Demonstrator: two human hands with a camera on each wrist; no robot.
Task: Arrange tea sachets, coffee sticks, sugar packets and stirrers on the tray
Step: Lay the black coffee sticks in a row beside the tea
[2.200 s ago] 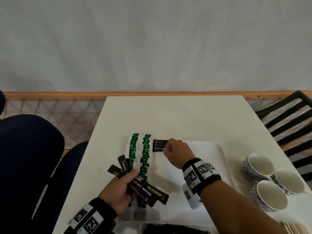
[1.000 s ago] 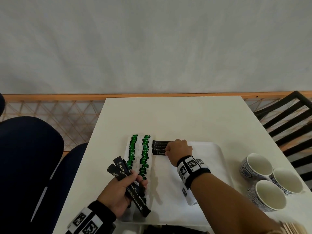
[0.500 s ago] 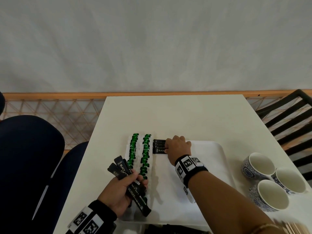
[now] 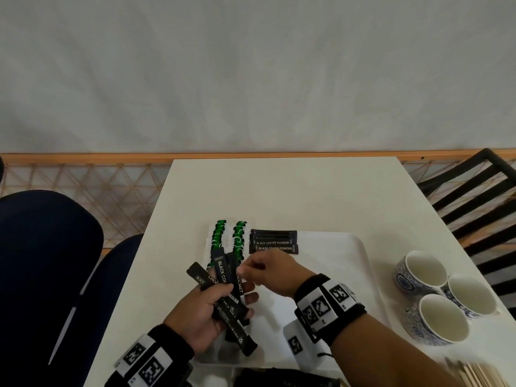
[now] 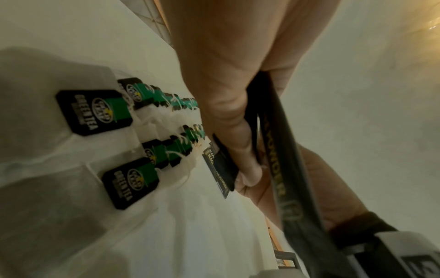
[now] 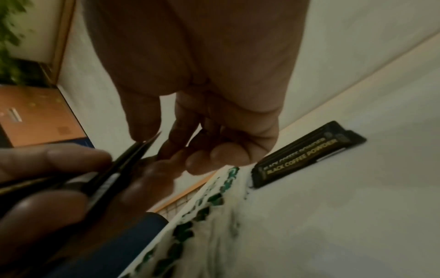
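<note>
the fanned bundle of coffee sticks (image 4: pixel 223 277) sits clenched in the left hand (image 4: pixel 201 317) above the white tray (image 4: pixel 349 263), hiding the near tea sachets (image 4: pixel 226 241). four more sticks (image 4: pixel 273 245) lie stacked at the tray's far edge, three cups (image 4: pixel 435 297) well right. the right hand (image 4: pixel 275 270), fingers curled, pinches one stick's top.

Bare tray (image 4: pixel 329 272) surface lies open to the right of the laid coffee sticks (image 4: pixel 273 245) and toward the near edge, with bare table (image 4: pixel 279 191) beyond the tray's far rim. Two rows of tea sachets (image 4: pixel 227 241) fill the tray's left side. Three cups (image 4: pixel 441 300) crowd the table just right of the tray.
</note>
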